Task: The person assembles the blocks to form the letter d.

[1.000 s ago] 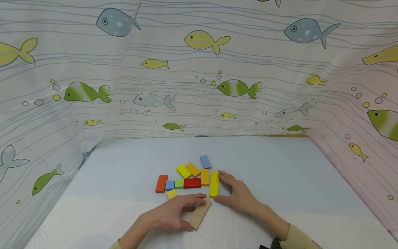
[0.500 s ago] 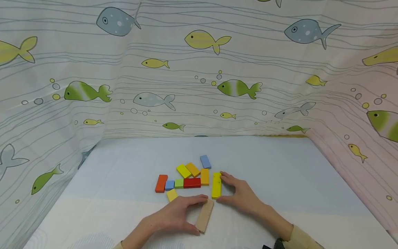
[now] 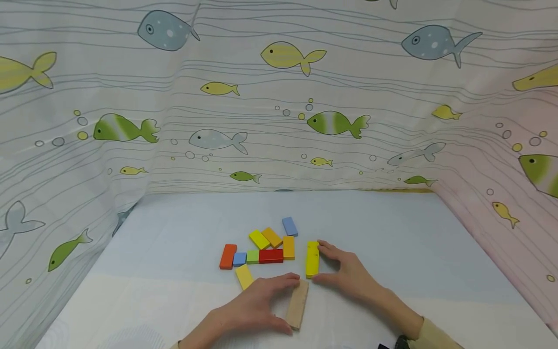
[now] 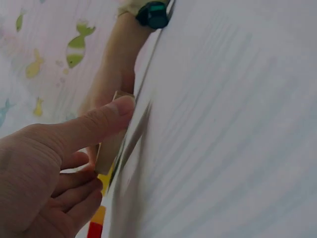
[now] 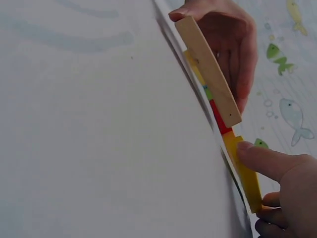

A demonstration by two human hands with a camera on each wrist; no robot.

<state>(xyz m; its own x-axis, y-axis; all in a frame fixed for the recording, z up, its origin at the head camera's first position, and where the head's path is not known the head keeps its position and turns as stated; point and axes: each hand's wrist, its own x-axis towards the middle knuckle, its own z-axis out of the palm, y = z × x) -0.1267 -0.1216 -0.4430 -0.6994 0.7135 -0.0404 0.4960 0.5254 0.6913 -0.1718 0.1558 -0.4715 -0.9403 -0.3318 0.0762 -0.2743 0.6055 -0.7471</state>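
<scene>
My left hand (image 3: 250, 308) pinches a plain wooden block (image 3: 298, 306) by its ends, thumb at the near end and fingertips at the far end. In the left wrist view its thumb lies on the block's edge (image 4: 111, 148). Just beyond and to the right, my right hand (image 3: 353, 274) holds a long bright yellow block (image 3: 312, 260) the same way, between thumb and fingers. The right wrist view shows the wooden block (image 5: 210, 74) standing close to the yellow block (image 5: 245, 171), their ends near each other.
Left of the yellow block, a red block (image 3: 271, 256) lies in a row with a green block (image 3: 253, 257), a small blue block (image 3: 239, 259) and an orange-red block (image 3: 228, 257). Several orange and yellow blocks and a blue block (image 3: 289, 226) lie behind. A pale yellow block (image 3: 244, 276) is partly behind my left hand.
The wooden block has moved right and turned to point more straight away from me. The yellow block has slid right, widening its gap from the orange block. Both hands moved along with them.
</scene>
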